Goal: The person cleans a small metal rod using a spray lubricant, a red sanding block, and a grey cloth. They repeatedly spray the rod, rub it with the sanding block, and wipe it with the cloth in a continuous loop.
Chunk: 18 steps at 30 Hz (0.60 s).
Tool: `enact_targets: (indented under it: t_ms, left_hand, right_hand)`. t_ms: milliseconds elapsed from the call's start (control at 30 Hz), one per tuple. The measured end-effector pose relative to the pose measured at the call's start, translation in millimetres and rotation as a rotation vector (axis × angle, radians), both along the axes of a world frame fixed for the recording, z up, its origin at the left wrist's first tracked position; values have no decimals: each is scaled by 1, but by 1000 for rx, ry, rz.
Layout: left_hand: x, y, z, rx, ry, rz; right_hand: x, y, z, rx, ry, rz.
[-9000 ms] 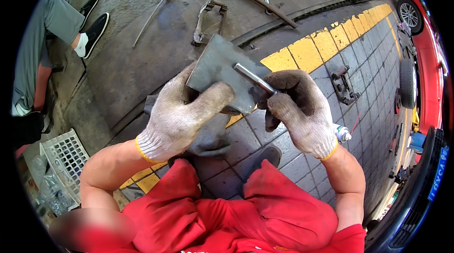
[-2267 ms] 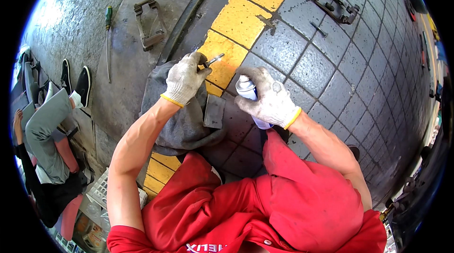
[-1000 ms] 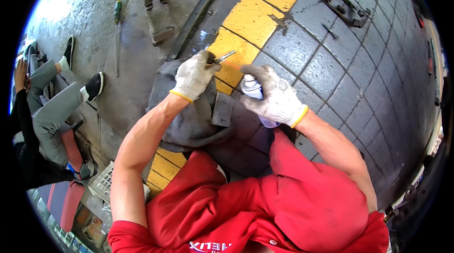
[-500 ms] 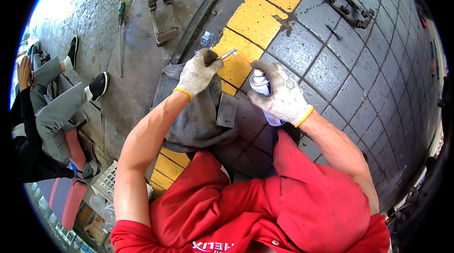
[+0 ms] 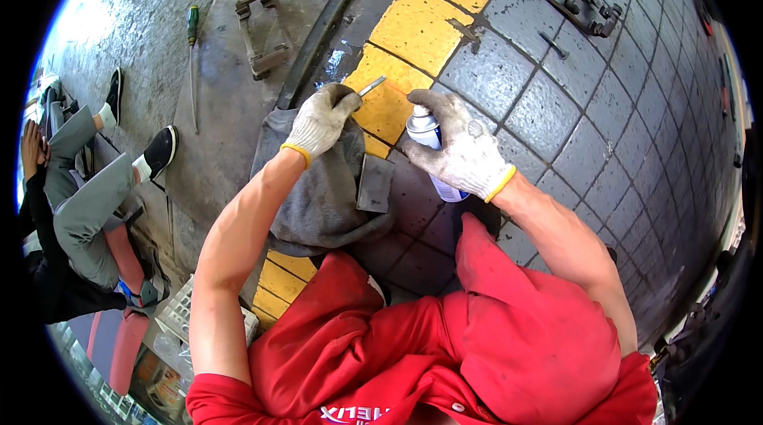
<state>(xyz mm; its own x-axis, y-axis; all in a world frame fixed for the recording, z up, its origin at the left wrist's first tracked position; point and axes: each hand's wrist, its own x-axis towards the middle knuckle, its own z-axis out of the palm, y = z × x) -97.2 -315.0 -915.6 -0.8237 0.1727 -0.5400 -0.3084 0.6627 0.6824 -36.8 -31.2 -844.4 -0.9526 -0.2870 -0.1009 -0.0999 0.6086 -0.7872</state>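
Note:
My left hand, in a dirty white work glove, is closed on a short metal pin whose tip sticks out to the right. In my gloved right hand is a blue and white spray can, held upright with a finger over its nozzle. A thin red straw points from the can toward the pin, with a small gap between them. Beneath my left hand lies a grey cloth, and on it a flat grey rectangular pad.
A metal bracket and a green-handled screwdriver lie on the concrete to the left. A bolt and a caliper-like part rest on the tiles at far right. Someone in grey trousers sits at left, near a white crate.
Both hands have shifted slightly left along with the whole scene. The grip on the pin and the spray can is the same.

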Motion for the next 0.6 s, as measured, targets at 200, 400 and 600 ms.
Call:
enact_targets:
  t_ms: [200,400,600]
  left_hand:
    - [1,-3,-5,28,-18,16]
    - [0,3,8,28,-67,36]
    - [1,2,6,47,-75,41]
  right_hand:
    - [-3,-6,2,30,-32,37]
    - [-6,-10,6,76,-77,85]
    - [-9,-8,-3,83,-24,49]
